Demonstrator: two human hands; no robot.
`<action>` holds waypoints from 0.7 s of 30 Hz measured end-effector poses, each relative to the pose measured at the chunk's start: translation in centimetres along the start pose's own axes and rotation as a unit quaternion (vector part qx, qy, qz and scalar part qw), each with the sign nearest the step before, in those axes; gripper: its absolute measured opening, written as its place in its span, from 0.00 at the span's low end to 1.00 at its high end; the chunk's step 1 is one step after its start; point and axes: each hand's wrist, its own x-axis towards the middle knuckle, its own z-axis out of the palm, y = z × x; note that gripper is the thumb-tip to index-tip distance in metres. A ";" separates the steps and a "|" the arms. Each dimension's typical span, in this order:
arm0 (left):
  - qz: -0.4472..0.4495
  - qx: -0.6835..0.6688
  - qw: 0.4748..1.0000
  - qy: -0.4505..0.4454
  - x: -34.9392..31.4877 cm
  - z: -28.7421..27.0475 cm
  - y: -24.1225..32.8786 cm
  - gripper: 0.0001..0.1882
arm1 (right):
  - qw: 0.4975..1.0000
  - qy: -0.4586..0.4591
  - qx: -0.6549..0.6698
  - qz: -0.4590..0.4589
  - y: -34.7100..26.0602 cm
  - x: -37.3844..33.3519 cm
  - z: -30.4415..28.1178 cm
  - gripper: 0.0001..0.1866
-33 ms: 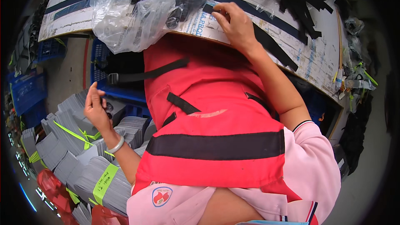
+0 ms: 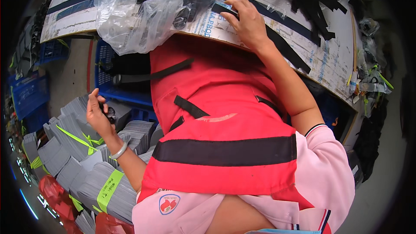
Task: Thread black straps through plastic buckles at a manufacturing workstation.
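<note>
My right hand (image 2: 248, 24) is at the table's near edge, its thumb and fingers closed on a flat black webbing strap (image 2: 286, 50). The strap's short end pokes out left of the fingers, and its long part runs right, behind my wrist. Off to the left, my left hand (image 2: 99, 115) is raised with curled fingers around small glossy black plastic pieces (image 2: 111, 113), partly hidden by the palm. Between the hands, a second black strap (image 2: 167, 71) with a buckle (image 2: 117, 79) at its left end reaches across the red apron (image 2: 208, 93).
A clear plastic bag (image 2: 130, 21) of black parts hangs over the edge of the white worktable (image 2: 71, 24). More black straps (image 2: 303, 4) lie at the back right. Blue crates (image 2: 102, 63) stand under the table. Bundled grey sheets (image 2: 82, 147) are stacked at left.
My left hand has turned slightly, showing more of the black pieces. The right hand has shifted a little to the right. The buckled strap has moved slightly left.
</note>
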 end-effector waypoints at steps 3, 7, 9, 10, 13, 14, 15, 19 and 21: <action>-0.108 -0.243 0.960 -0.084 0.6 0.0 -1.9 0.17 | 0.997 -0.049 -0.053 0.002 0.3 0.8 0.6 0.12; -0.191 -0.310 0.899 -0.244 -2.8 8.8 -2.5 0.13 | 0.992 -0.108 -0.051 -0.049 -1.2 1.1 -0.4 0.10; -0.190 -0.315 0.892 -0.262 -4.5 12.2 -2.4 0.09 | 0.988 -0.134 0.053 -0.063 -4.2 0.3 -1.6 0.09; -0.185 -0.304 0.899 -0.256 -5.4 13.6 -1.8 0.08 | 0.976 -0.170 0.132 -0.022 -6.4 -0.6 -2.3 0.10; -0.160 -0.317 0.887 -0.295 -6.4 16.3 -0.6 0.08 | 0.868 -0.262 0.407 0.110 -9.8 -3.4 -2.2 0.10; -0.147 -0.289 0.903 -0.283 -6.5 17.1 -0.2 0.09 | 0.833 -0.269 0.463 0.138 -9.8 -4.0 -1.5 0.10; -0.134 -0.260 0.918 -0.269 -6.7 17.7 0.0 0.10 | 0.834 -0.268 0.462 0.138 -9.6 -3.9 -1.6 0.10; -0.026 -0.171 0.947 -0.272 -7.3 18.8 -0.2 0.09 | 0.761 -0.341 0.494 0.246 -9.2 -4.0 -1.3 0.10; -0.029 -0.162 0.945 -0.282 -7.3 18.6 -0.4 0.09 | 0.797 -0.355 0.443 0.208 -8.4 -3.9 -0.7 0.12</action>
